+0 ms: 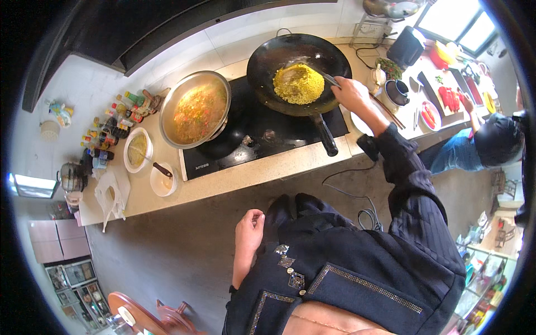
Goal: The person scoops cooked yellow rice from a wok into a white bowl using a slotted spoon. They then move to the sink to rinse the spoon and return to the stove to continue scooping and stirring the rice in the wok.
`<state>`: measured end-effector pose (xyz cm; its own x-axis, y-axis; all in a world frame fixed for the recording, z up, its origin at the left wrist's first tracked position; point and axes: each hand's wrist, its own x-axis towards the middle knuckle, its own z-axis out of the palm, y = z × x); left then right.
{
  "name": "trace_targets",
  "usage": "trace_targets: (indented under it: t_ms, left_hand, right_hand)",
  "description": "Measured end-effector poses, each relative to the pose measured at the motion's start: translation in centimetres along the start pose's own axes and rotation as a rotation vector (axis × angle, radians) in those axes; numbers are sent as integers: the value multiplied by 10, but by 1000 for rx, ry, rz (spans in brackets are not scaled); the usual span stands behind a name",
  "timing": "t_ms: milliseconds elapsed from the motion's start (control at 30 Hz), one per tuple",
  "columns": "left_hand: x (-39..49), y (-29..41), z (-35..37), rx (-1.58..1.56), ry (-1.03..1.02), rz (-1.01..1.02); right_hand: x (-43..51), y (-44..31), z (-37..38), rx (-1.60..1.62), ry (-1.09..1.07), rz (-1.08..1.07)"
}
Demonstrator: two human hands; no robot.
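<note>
My right hand (351, 94) grips the metal handle of a cooking utensil (329, 78) that reaches into a large black wok (261, 90). The utensil's working end is hidden by a mound of small yellow kernels (299, 92), which has a brownish, powdery patch on top. The wok rests on a black glass cooktop (255, 140), its long dark handle (325, 136) pointing toward me. Away from the counter, my left hand (250, 232) hangs in front of my body, fingers curled together around nothing.
Left of the wok, a steel pan (164, 121) holds simmering reddish food. Sauce bottles (111, 134), a white bowl with a strainer ladle (134, 167) and a plastic bag (113, 192) line the left counter. Rightward, a person's hand (468, 102) touches red peppers (450, 98). A cable (370, 209) lies on the floor.
</note>
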<state>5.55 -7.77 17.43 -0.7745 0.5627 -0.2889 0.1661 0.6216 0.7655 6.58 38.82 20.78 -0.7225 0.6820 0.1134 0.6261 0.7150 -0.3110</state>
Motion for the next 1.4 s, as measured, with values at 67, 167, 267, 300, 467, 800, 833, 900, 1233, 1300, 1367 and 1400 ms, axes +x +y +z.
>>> trace_targets:
  t_ms: [67,167,267,300,467,800,833,900,1233,1300,1367,1400]
  left_hand:
    - [3,-2,-2,6,-14,-4]
    - [8,-5,-8,2,-6,74]
    - [10,-10,-19,-22,5,64]
    - [11,-12,-22,-15,3,75]
    - [10,-25,-37,43,-2,43]
    - [-10,-69,-58,20,-45,6]
    - [-11,-71,-58,13,-53,1]
    - [-10,-71,-56,7,-60,5]
    - [-6,-73,-53,52,-49,131]
    - [-7,-73,-53,43,-59,140]
    - [-9,-70,-51,-13,-68,108]
    - [-10,-68,-49,-48,-48,150]
  right_hand:
    - [0,-6,7,32,41,-51]
    - [-5,-6,8,-46,2,-91]
    - [-17,6,-4,-158,-57,-31]
    - [-20,10,-8,-118,-16,-51]
    - [-30,14,-10,26,19,3]
    - [-10,7,30,-64,18,125]
    - [-3,8,31,-73,57,103]
    - [10,7,39,-25,65,102]
    - [-3,-12,11,-160,-33,18]
    - [-6,-9,-3,-232,-67,32]
    - [-10,-5,-8,-127,5,63]
    - [-11,-3,-9,-93,35,61]
